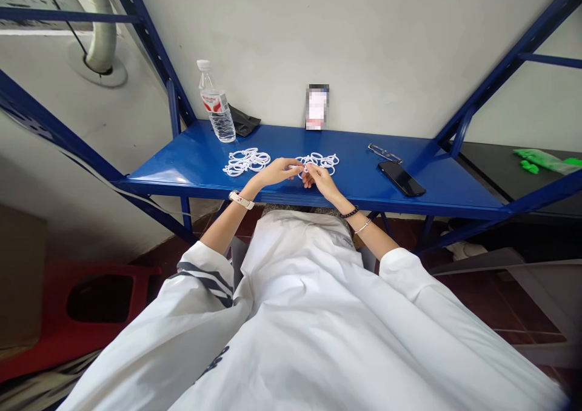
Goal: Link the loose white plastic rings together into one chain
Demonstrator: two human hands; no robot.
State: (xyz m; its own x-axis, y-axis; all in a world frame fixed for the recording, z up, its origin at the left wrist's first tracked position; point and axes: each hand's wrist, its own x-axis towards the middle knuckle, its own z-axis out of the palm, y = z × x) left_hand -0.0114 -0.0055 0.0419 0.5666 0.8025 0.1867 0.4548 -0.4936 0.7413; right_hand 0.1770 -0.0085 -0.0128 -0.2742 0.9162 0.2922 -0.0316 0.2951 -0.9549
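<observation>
Two heaps of white plastic rings lie on the blue shelf (191, 162): a left heap (246, 160) and a right heap (321, 161). My left hand (278, 171) and my right hand (318, 177) meet at the near edge of the right heap. The fingertips of both hands are pinched together on a small white ring (304, 168) between them. A pale watch sits on my left wrist, and a dark bead bracelet and a thin bangle on my right.
A water bottle (217, 105) stands at the back left beside a dark pouch (243, 123). A small card (317, 106) leans on the wall. Glasses (384, 153) and a black phone (402, 178) lie at the right. Blue frame posts flank the shelf; a red stool (91, 302) sits low left.
</observation>
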